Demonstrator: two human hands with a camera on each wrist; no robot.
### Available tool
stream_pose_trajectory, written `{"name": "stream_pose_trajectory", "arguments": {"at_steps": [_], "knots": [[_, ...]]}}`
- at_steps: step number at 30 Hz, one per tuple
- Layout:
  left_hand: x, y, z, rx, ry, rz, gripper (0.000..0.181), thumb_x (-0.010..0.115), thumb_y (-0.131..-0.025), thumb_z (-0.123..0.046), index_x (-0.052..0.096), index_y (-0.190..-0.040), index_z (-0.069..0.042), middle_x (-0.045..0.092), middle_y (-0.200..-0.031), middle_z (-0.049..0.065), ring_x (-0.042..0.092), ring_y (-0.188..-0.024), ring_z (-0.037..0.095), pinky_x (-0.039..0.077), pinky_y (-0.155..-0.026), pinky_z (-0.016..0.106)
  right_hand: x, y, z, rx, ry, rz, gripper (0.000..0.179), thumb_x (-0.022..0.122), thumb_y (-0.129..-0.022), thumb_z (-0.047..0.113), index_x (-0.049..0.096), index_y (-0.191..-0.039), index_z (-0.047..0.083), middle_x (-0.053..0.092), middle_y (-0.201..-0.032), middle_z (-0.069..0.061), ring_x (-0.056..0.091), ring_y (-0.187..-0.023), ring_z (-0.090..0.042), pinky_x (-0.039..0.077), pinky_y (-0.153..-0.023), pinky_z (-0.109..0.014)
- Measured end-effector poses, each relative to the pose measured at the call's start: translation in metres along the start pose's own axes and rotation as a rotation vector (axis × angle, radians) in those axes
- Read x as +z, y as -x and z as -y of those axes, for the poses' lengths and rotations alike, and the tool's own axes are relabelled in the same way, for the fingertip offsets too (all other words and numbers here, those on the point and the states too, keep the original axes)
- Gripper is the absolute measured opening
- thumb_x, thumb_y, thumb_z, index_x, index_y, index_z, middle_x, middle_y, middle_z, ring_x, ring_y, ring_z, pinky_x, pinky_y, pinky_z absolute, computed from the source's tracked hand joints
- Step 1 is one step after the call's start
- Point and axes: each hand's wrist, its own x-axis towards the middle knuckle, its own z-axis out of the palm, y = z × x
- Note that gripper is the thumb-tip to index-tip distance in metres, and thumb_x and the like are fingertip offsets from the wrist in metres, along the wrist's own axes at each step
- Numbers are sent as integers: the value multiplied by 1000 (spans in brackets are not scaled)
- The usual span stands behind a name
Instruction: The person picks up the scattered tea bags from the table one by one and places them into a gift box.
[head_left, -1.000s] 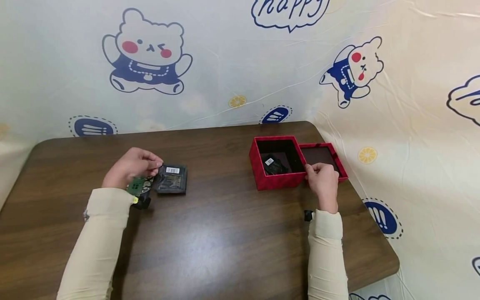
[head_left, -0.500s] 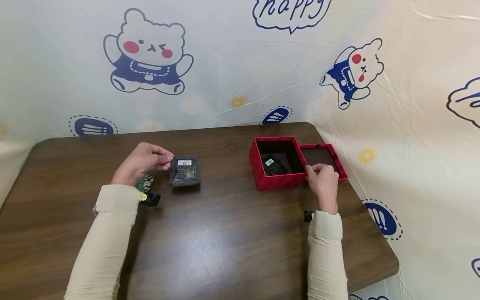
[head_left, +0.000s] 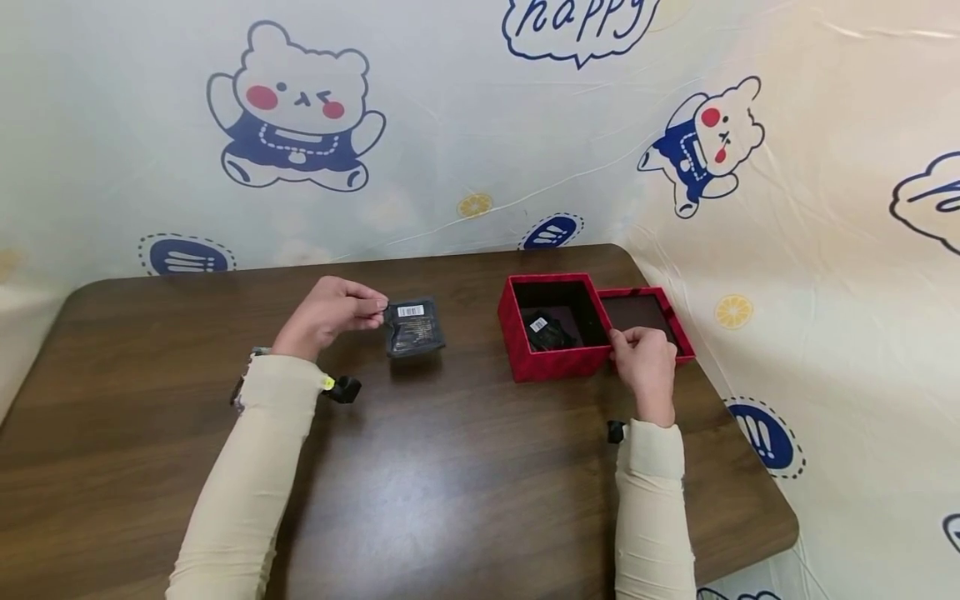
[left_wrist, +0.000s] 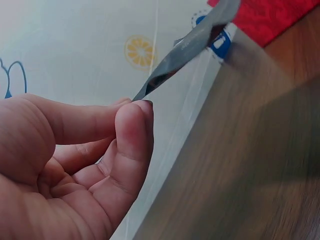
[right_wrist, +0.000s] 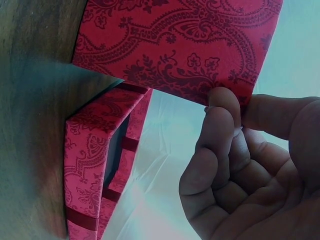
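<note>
Between thumb and fingertips my left hand [head_left: 330, 312] pinches a small black flat packet [head_left: 415, 332] by its left edge; a white barcode label shows on its top. The packet hangs just above the table, and the left wrist view shows it edge-on. My right hand [head_left: 643, 367] pinches the near right corner of an open red patterned box [head_left: 558, 362]. Inside that box lies another black packet [head_left: 546, 331] with a white label. Right behind the right hand, the red box lid [head_left: 637, 310] lies with its dark inside up, beside the box.
The brown wooden table [head_left: 465, 483] ends at the back against a printed cloth wall [head_left: 450, 125]. Its right edge runs close by the lid. A black wrist camera [head_left: 343, 389] sticks out from the left sleeve.
My left hand has carried the packet rightward and a little away from me, nearer the box. The right hand has stayed at the box corner.
</note>
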Motion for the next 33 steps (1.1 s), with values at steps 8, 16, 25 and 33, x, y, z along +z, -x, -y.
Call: {"name": "stream_pose_trajectory", "arguments": {"at_steps": [8, 16, 25, 33], "knots": [[21, -12, -9, 11, 100, -30, 35, 73, -93, -5, 64, -121, 14, 65, -100, 19, 68, -67, 15, 61, -75, 29, -2, -1, 0, -1, 4, -8, 34, 62, -100, 32, 79, -87, 6, 73, -76, -8, 60, -83, -28, 47, -64, -36], [39, -20, -19, -4, 177, -39, 34, 75, -90, -2, 66, -120, 13, 66, -101, 21, 68, -64, 15, 61, -75, 30, -1, 0, 0, 19, -14, 12, 33, 62, -101, 31, 79, -88, 5, 73, -77, -9, 60, -82, -28, 48, -64, -36], [61, -23, -28, 1, 198, -42, 33, 73, -91, -2, 65, -120, 13, 63, -107, 24, 67, -63, 14, 60, -75, 29, -1, 1, 0, 33, -15, 18, 34, 61, -101, 32, 78, -89, 6, 72, -77, -8, 59, -82, -28, 47, -64, -36], [87, -24, -33, -10, 260, -22, 29, 73, -91, 1, 67, -117, 12, 62, -111, 25, 68, -65, 16, 57, -88, 39, -2, 2, 0, 31, -19, 28, 34, 61, -101, 33, 78, -88, 6, 72, -77, -8, 58, -81, -28, 47, -64, -36]]}}
